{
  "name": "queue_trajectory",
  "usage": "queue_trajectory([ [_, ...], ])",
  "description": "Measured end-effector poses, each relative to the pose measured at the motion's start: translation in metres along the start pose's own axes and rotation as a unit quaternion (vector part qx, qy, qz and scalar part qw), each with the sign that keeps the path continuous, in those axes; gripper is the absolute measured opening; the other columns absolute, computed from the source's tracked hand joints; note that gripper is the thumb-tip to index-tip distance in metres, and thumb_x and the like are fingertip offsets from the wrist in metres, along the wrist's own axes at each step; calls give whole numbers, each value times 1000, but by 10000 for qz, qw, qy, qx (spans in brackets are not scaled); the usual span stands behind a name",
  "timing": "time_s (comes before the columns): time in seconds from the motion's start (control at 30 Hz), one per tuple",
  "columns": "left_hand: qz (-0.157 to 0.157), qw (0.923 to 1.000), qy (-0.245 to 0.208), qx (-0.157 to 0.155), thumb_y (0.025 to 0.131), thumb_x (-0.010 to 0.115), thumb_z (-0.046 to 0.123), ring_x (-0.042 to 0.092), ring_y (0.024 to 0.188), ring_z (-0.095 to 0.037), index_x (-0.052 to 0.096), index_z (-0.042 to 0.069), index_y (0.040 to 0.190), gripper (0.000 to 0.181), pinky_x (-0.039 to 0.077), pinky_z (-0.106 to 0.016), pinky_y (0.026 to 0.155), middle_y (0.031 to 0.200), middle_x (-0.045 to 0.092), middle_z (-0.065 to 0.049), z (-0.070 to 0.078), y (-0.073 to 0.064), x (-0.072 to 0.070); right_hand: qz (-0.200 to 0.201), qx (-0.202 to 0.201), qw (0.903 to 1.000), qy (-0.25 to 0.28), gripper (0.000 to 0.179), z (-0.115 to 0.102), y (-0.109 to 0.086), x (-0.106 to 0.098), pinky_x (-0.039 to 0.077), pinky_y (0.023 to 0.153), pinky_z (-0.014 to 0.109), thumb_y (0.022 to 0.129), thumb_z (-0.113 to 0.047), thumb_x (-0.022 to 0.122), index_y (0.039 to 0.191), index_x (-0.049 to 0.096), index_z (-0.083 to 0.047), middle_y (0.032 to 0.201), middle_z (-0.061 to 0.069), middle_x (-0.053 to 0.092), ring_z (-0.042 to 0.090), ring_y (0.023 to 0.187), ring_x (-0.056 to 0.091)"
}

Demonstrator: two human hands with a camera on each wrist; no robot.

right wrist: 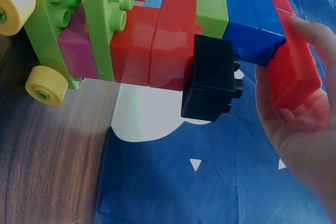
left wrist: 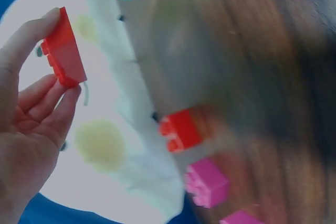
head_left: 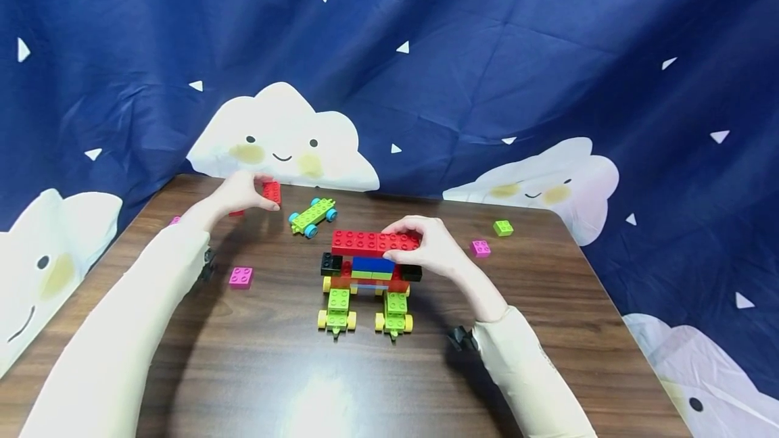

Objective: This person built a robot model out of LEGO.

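Note:
My left hand (head_left: 240,192) pinches a red toy brick (head_left: 272,192) above the table's far left part. In the left wrist view that red brick (left wrist: 65,51) sits between thumb and fingertips. My right hand (head_left: 426,244) grips the right end of a long red studded layer (head_left: 359,241) at the top of a brick vehicle. Below that layer are blue bricks (right wrist: 247,14), black bricks (right wrist: 212,77) jutting out at the sides, red bricks (right wrist: 152,51) and green wheeled bases (head_left: 337,313) with yellow wheels. From the right wrist camera, the red top piece (right wrist: 299,72) overhangs the blue bricks.
A green wheeled base (head_left: 313,216) with blue wheels stands behind the vehicle. Pink bricks (head_left: 241,277) lie to the left, and another red brick (left wrist: 181,129) is under the left hand. A pink brick (head_left: 480,249) and a green brick (head_left: 503,228) lie right.

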State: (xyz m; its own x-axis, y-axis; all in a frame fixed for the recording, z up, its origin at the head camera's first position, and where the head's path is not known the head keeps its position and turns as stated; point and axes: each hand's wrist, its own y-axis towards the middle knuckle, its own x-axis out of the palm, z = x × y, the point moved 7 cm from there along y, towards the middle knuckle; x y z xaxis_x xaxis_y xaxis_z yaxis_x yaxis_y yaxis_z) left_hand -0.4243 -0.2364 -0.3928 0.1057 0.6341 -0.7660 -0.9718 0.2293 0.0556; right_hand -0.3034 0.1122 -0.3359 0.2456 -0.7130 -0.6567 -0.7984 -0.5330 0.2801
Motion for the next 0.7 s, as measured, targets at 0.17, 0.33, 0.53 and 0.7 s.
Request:
queue_trajectory([
  [0.17, 163, 9995, -157, 234, 73, 86, 25, 48, 130, -40, 49, -7, 137, 81, 36, -53, 110, 138, 53, -27, 30, -7, -8, 0, -85, 9999, -79, 34, -2, 0, -1, 50, 82, 28, 76, -20, 83, 107, 73, -10, 101, 3, 74, 14, 90, 62],
  [0.33, 320, 9983, -108, 475, 70, 88, 27, 50, 129, -39, 54, -2, 136, 79, 41, -52, 107, 135, 58, -23, 65, -20, -12, -10, -144, 9998, -142, 35, -3, -1, -2, 50, 84, 28, 77, -20, 83, 109, 72, -11, 103, 3, 74, 14, 92, 63],
  [0.53, 367, 9934, -245, 1055, 69, 87, 24, 53, 125, -36, 57, 2, 134, 75, 45, -52, 102, 131, 61, -19, 114, -37, -11, -13, -197, 9995, -228, 36, -4, -1, -3, 50, 87, 30, 78, -20, 81, 111, 71, -10, 105, 4, 73, 15, 95, 64],
  [0.7, 312, 9835, -95, 1778, 70, 87, 21, 55, 121, -31, 58, 2, 132, 71, 48, -49, 99, 129, 62, -15, 156, -51, -5, 46, -215, 9996, -154, 36, -6, 0, -4, 52, 88, 30, 78, -17, 81, 112, 71, -7, 106, 6, 73, 16, 97, 65],
])
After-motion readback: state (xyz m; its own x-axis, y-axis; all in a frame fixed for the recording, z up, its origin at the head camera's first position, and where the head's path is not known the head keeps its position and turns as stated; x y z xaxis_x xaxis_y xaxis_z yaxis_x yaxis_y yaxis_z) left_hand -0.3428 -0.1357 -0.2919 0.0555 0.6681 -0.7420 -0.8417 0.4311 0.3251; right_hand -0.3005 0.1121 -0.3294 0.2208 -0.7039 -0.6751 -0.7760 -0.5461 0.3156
